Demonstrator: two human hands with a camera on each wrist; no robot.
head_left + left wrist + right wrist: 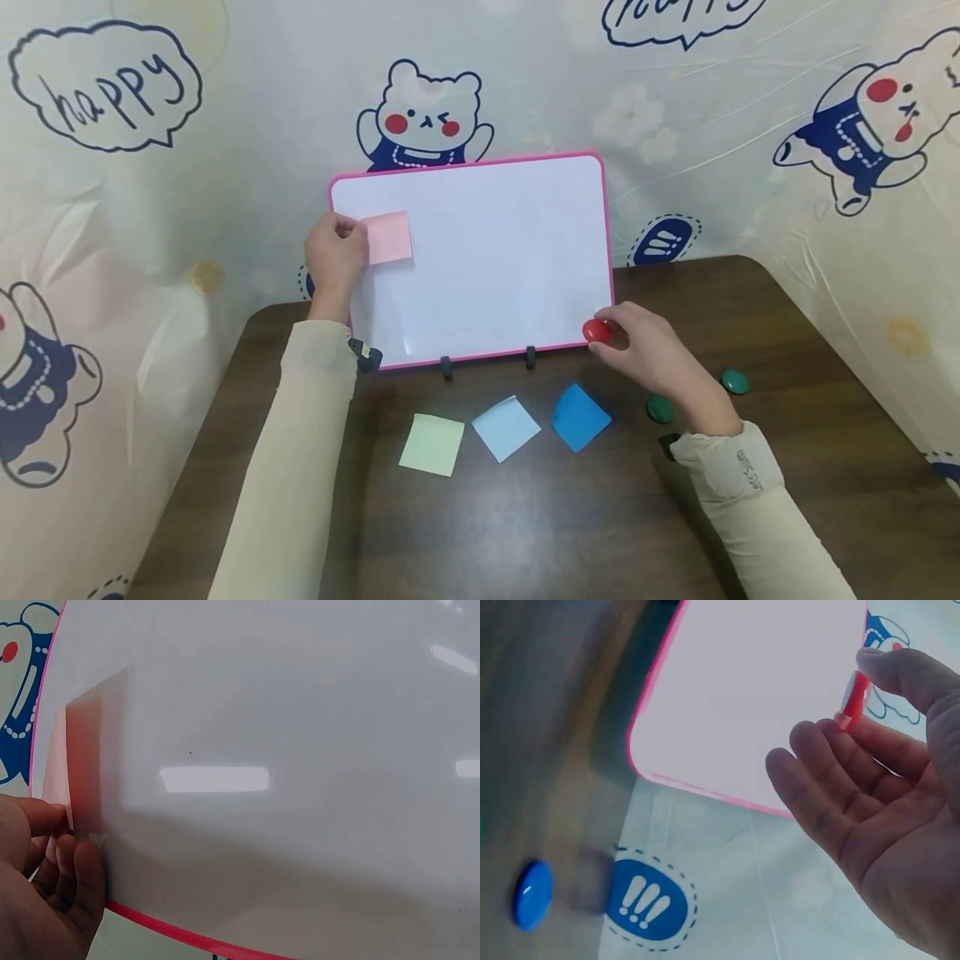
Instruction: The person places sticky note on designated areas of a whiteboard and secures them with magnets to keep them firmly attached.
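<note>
My left hand (pixel 337 250) pinches a pink sticky note (pixel 388 237) by its left edge at the left side of a pink-framed whiteboard (pixel 487 258). In the left wrist view the note (pixel 84 765) stands at an angle to the board, its reflection beside it; whether it touches cannot be told. Near the board's lower right corner, my right hand (pixel 648 350) holds a round red magnet (pixel 597 331) between thumb and forefinger. From the right wrist, the magnet (pixel 853 700) appears edge-on, white on its back, with the other fingers spread below.
Green (pixel 432 445), light blue (pixel 506 428) and dark blue (pixel 581 417) sticky notes lie before the board on the wooden table (pixel 480 533). Two green magnets (pixel 735 382) are by the right forearm. A blue magnet (pixel 533 895) shows only in the right wrist view. Black feet (pixel 446 367) support the board.
</note>
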